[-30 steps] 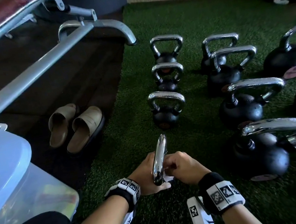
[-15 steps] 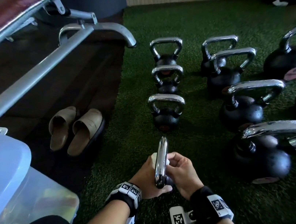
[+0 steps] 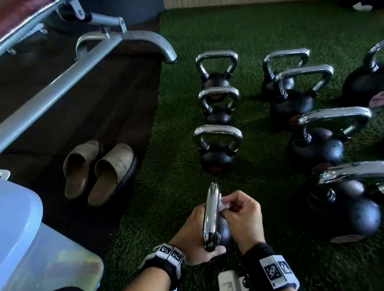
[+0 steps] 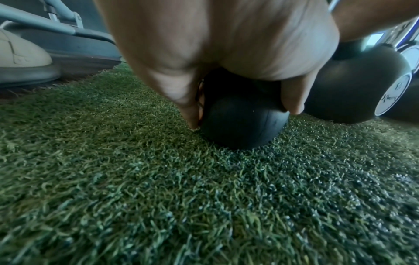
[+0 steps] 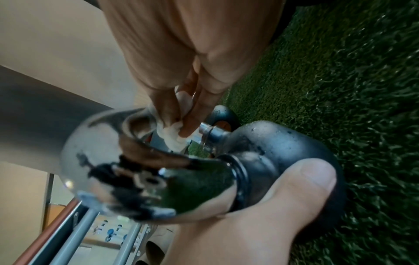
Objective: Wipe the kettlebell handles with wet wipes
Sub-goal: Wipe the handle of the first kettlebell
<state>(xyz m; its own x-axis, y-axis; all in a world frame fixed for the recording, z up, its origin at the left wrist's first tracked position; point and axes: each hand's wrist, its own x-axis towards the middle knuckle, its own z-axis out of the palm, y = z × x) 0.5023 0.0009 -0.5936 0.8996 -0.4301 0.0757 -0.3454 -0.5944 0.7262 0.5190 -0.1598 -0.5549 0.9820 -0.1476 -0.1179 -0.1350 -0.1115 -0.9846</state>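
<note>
A small black kettlebell [image 4: 240, 123] with a chrome handle [image 3: 211, 217] stands on the green turf near me. My left hand [image 3: 194, 234] grips its round body from the left, thumb across the front [image 5: 301, 181]. My right hand [image 3: 240, 215] pinches a crumpled white wet wipe [image 3: 222, 204] and presses it to the inner right side of the handle [image 5: 127, 161], near the far post. The wipe [image 5: 174, 132] sits between thumb and fingertips. Much of the body is hidden under my hands in the head view.
Several more chrome-handled kettlebells [image 3: 218, 146] stand in rows ahead and to the right [image 3: 344, 204]. A pair of beige slippers [image 3: 100, 171] lies on the dark floor at left, beside a grey bench frame [image 3: 54, 96]. A clear bin with a blue lid [image 3: 12, 234] sits at near left.
My right hand has turned and risen from low on the handle to its inner right side, bringing the wipe up with it. The left hand has kept its grip on the kettlebell's body.
</note>
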